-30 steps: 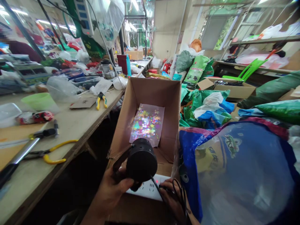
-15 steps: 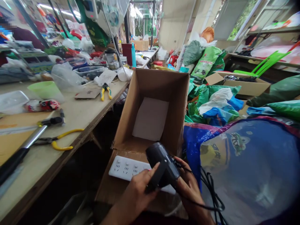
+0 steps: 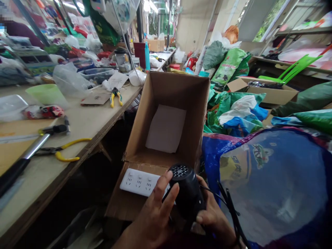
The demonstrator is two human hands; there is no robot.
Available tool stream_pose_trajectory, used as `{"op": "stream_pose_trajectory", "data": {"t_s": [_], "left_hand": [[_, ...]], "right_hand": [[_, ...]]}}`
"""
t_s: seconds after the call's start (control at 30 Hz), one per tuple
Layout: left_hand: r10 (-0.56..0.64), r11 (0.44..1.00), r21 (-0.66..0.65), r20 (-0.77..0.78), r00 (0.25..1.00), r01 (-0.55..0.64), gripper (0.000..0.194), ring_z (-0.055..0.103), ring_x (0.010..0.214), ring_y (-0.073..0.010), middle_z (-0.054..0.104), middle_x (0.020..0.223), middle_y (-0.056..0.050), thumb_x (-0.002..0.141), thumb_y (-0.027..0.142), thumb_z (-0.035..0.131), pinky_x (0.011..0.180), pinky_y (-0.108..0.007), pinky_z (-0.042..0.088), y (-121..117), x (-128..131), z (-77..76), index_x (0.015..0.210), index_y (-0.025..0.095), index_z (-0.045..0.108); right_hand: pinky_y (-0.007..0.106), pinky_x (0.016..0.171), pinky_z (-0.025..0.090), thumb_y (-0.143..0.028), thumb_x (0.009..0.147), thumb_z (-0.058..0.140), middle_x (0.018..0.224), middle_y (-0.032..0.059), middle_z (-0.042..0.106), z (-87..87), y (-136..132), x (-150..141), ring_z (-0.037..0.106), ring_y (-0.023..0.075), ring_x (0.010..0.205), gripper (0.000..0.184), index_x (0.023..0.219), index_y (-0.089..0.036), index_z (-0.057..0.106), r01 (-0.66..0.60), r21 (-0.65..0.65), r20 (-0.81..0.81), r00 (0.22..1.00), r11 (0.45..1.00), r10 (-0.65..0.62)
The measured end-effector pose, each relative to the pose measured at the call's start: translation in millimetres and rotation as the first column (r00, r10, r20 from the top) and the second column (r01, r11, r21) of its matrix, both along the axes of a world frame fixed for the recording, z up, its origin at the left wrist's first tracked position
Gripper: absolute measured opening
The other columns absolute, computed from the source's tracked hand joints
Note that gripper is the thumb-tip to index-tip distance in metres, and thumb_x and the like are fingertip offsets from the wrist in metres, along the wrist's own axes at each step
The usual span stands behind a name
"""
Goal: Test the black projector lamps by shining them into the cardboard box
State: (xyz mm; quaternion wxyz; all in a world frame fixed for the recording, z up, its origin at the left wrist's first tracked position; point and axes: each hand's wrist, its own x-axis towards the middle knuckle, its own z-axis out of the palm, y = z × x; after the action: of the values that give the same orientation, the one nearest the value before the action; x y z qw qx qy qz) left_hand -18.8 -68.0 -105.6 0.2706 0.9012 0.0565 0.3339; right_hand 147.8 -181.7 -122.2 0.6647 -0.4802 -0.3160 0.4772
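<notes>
Item: black corded cylinder [image 3: 188, 192], gripped by my left hand [image 3: 153, 216] and right hand [image 3: 211, 216], vented end kept uncovered, above white power strip [image 3: 137, 182].

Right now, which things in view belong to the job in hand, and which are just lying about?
Likely part of the job:
- black cylindrical device, held in left hand and right hand
- black cord
- white power strip on the box flap
- cardboard box
- white sheet inside it

Lying about:
- yellow-handled pliers
- green plastic bowl
- green sacks
- blue bag
</notes>
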Motion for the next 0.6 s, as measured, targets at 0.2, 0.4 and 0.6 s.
{"op": "stream_pose_trajectory", "data": {"t_s": [0.2,0.4,0.6], "left_hand": [[-0.027,0.986,-0.163,0.088,0.996,0.041,0.054,0.058,0.109,-0.0218,0.064,0.112,-0.009,0.078,0.012,0.064,0.105,-0.043,0.038,16,-6,22.7,0.127,0.023,0.042],[-0.150,0.935,-0.334,-0.076,0.986,0.117,0.069,0.041,0.126,-0.0311,0.042,0.136,-0.017,0.074,0.029,0.071,0.104,-0.051,0.034,19,-1,22.2,0.134,0.022,0.036],[-0.178,0.950,-0.269,-0.039,0.983,0.161,0.095,0.020,0.135,-0.0433,0.022,0.148,-0.022,0.069,0.077,0.043,0.105,-0.061,0.020,7,14,16.5,0.144,0.023,0.019]], "right_hand": [[0.042,0.085,0.046,-0.043,0.049,0.085,0.111,0.0087,0.062,-5.9,-10,14,0.061,0.0306,0.099,0.087,0.122,-0.027,0.041,-0.103,-0.033,0.061,0.993,0.994,0.105],[0.039,0.085,0.046,-0.031,0.049,0.085,0.112,0.0081,0.061,0.5,-13,13,0.060,0.0295,0.100,0.082,0.120,-0.026,0.045,-0.091,-0.088,0.117,0.988,0.992,0.101],[0.039,0.088,0.045,-0.022,0.051,0.082,0.116,0.0053,0.059,5.0,-19,17,0.057,0.0281,0.105,0.080,0.123,-0.029,0.048,-0.101,-0.130,0.152,0.981,0.986,0.120]]}}
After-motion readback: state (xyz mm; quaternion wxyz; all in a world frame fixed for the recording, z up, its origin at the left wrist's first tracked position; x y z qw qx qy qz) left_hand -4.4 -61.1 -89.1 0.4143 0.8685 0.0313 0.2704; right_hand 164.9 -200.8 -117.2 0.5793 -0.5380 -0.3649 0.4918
